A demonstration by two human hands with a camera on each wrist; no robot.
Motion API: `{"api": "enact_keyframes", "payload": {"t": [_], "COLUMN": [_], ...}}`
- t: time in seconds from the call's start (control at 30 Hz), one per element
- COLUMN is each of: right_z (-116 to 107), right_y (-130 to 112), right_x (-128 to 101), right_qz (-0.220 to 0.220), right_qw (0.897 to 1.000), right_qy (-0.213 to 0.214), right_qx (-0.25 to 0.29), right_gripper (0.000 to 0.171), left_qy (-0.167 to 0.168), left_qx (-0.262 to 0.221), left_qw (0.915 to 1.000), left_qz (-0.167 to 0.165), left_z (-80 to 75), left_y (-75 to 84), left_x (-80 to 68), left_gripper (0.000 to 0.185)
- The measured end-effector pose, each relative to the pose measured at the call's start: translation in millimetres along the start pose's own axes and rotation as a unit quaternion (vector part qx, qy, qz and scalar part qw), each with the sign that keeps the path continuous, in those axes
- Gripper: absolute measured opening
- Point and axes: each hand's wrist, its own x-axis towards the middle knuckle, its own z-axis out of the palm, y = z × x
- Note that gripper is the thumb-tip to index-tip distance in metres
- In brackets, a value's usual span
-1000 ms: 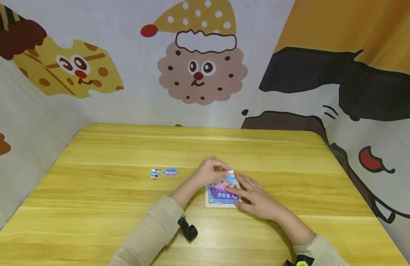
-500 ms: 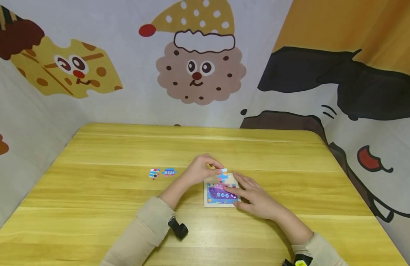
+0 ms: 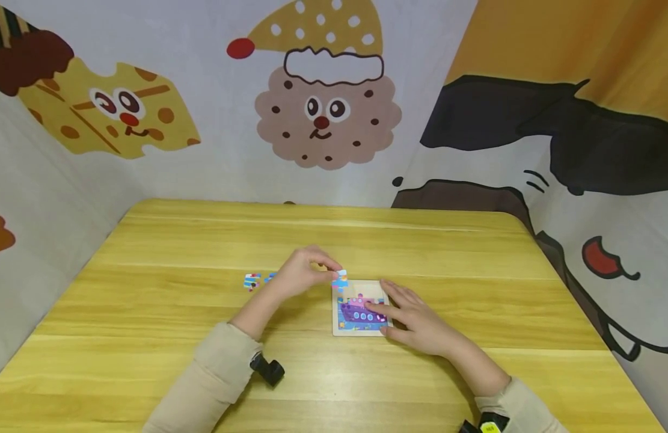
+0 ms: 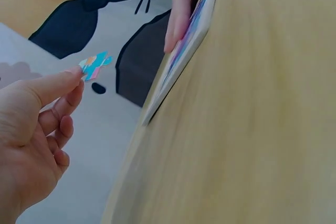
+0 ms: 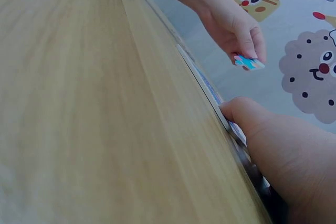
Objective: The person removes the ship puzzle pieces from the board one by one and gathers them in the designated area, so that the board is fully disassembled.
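Two bare hands at work over a yellowish wood-grain table [image 3: 150, 337]. Pinches with the left hand [image 3: 301, 273] a small flat jigsaw piece in blue, white, orange and pink [image 3: 340, 281], between thumb and finger: a narrow grip, at the edge of the piece, with the remaining fingers loosely curled. Holds it up in the air by the far left corner of a square puzzle board with a pale wooden frame [image 3: 361, 334], clear of the surface in both wrist views. Rests with the right hand [image 3: 420, 319] on the right side of the board: a wide grip, fingers spread, one fingertip on the purple-and-pink ship picture [image 3: 361, 316], thumb at the near right edge. Pale bare backing across the far part of the board. To the left, flat on the table, a loose striped piece in blue, white and yellow [image 3: 251, 281]; just beside it, a second loose blue piece [image 3: 270, 277], mostly hidden behind the left hand. Beige sleeves [image 3: 211, 370] on both arms.
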Motion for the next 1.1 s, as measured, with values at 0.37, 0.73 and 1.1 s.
{"api": "enact_keyframes", "payload": {"t": [0.37,0.73,1.1], "right_z": [-1.1,1.2,0.4], "right_y": [-0.1,-0.3,-0.7], "right_x": [0.9,0.3,-0.4], "right_qz": [-0.005,-0.008,-0.008], "right_qw": [1.000,1.000,1.000], "right_qy": [-0.002,-0.002,0.002], "right_qx": [0.001,-0.005,-0.001], "right_gripper": [0.047,0.049,0.048], "left_qy": [-0.019,-0.022,-0.054], "left_qx": [0.015,0.019,-0.008], "left_qw": [0.9996,0.9968,0.9912], "left_qz": [-0.011,-0.074,-0.121], "left_z": [-28.0,-47.7,-52.9], "left_y": [-6.3,-25.2,-41.5], "left_x": [-0.6,-5.0,-5.5], "left_gripper": [0.009,0.008,0.008]}}
